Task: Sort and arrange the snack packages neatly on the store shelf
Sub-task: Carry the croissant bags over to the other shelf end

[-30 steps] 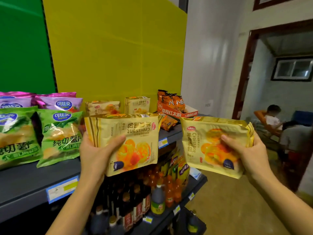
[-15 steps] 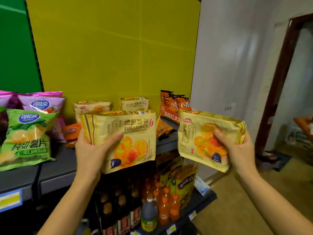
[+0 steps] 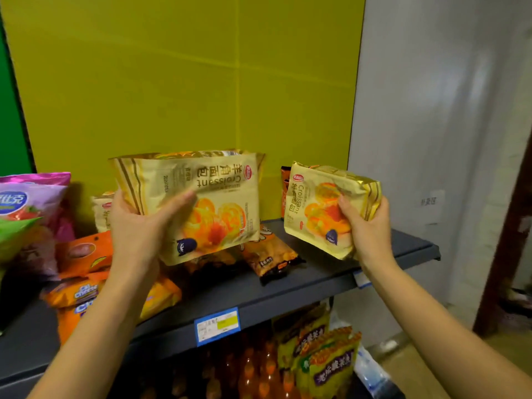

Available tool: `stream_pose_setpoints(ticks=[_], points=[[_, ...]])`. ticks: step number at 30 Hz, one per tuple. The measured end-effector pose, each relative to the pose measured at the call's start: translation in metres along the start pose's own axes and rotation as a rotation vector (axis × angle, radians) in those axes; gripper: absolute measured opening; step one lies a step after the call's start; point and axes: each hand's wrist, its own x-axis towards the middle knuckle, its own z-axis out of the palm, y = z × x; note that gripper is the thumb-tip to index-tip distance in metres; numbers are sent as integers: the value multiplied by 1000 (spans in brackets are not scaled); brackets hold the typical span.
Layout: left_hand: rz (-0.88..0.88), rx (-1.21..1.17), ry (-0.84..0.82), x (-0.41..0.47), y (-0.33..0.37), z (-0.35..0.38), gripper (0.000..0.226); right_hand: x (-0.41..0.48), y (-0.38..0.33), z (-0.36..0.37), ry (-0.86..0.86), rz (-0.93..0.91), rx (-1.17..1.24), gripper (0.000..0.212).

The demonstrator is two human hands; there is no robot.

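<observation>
Head view: both hands' fingers gripping croissant packs [image 3: 201, 203], now raised over shelf [image 3: 288, 286].

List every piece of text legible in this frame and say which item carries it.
"羊角面包 Croissant": croissant pack in the left hand, print turned sideways.
"Croissant" with "羊角面包": croissant pack in the right hand.
"可比克", partly cut off: purple chip bag.
"Cheese", partial: orange cracker packs.
Shelf price label, wall notice, green packs below, date print on the left pack: too blurred to read.
</observation>
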Motion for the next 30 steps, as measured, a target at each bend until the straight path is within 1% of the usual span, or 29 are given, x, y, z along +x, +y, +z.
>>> stream_pose_setpoints(ticks=[2, 3, 4, 5, 6, 8, 10, 12, 14, 15, 16, 18, 19, 20, 21, 23, 24, 25, 26, 28, 29, 30], points=[[6, 2, 22, 10, -1, 4, 52, 16, 17, 15, -42, 27, -26, 36], [12, 5, 25, 14, -1, 5, 57, 22, 24, 23, -57, 34, -58, 48], [25, 10, 27, 19, -1, 5, 59, 28, 33, 30, -72, 33, -86, 65], [38, 18, 33, 23, -1, 5, 59, 34, 41, 37, -84, 32, -103, 75], [50, 31, 41, 26, -2, 5, 59, 38, 48, 45, -96, 31, -111, 76], [67, 66, 59, 27, -1, 6, 63, 45, 65, 56, -128, 49, -135, 70], [78, 96, 84, 26, 0, 8, 70, 51, 82, 62, -179, 67, -183, 68], [78, 109, 120, 23, 2, 10, 75, 59, 97, 66, -254, 127, -219, 79], [80, 115, 148, 20, 3, 12, 71, 62, 100, 66, -315, 201, -307, 96], [82, 116, 159, 19, 3, 13, 69, 59, 99, 64, -316, 194, -363, 102], [84, 119, 170, 17, 2, 12, 71, 52, 93, 59, -291, 127, -392, 101], [86, 134, 188, 14, 2, 12, 81, 30, 81, 52, -199, -169, -369, 86], [86, 145, 195, 12, 1, 12, 87, 21, 74, 51, -200, -295, -356, 76], [85, 157, 202, 10, 1, 12, 93, 16, 70, 54, -286, -338, -382, 70], [83, 167, 211, 8, 2, 13, 96, 15, 69, 58, -437, -294, -440, 72], [79, 190, 227, 4, 1, 15, 94, 15, 71, 73, -773, -59, -633, 100], [76, 203, 228, 1, 1, 16, 90, 15, 74, 79, -888, 32, -696, 113], [71, 212, 227, -2, 1, 18, 85, 16, 76, 84, -953, 91, -713, 118], [66, 217, 225, -4, 0, 19, 80, 17, 80, 87, -977, 127, -683, 115], [58, 206, 224, -8, -2, 23, 78, 22, 84, 88, -975, 169, -590, 95], [51, 199, 225, -9, -2, 27, 80, 24, 85, 85, -978, 179, -560, 88], [47, 193, 225, -10, -2, 31, 80, 26, 84, 81, -962, 188, -540, 87]])
